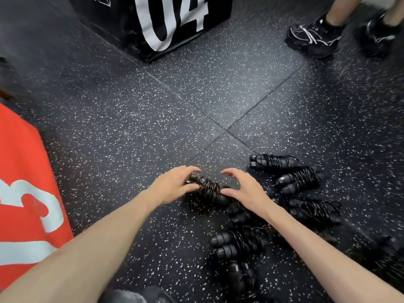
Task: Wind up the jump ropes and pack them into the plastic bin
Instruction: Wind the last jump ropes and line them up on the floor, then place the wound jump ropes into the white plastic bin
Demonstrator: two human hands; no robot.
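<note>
Low in the middle of the frame my left hand (175, 184) has its fingers curled over one end of a black jump rope wound in tight coils around its two black handles (208, 192), which lies on the dark rubber floor flecked with white (131, 119). My right hand (242, 189) is just beside the other end of that bundle, fingers apart and arched, the thumb touching or nearly touching the handle tip; I cannot tell whether it bears on it. To the right of my hands, in the lower right of the frame, other wound black rope bundles lie on the floor close together: one furthest up (273, 162), one below it (299, 180), another further right (314, 209), one under my right forearm (238, 241), and one at the bottom edge (240, 278). A blurred dark bundle sits at the far right edge (389, 263). In the upper middle stands a black padded box with large white numerals "04" (157, 20). An orange-red fabric with pale lettering (21, 193) fills the left edge. In the upper right corner, another person's black sneakers with white lines (314, 38) stand on the floor.
</note>
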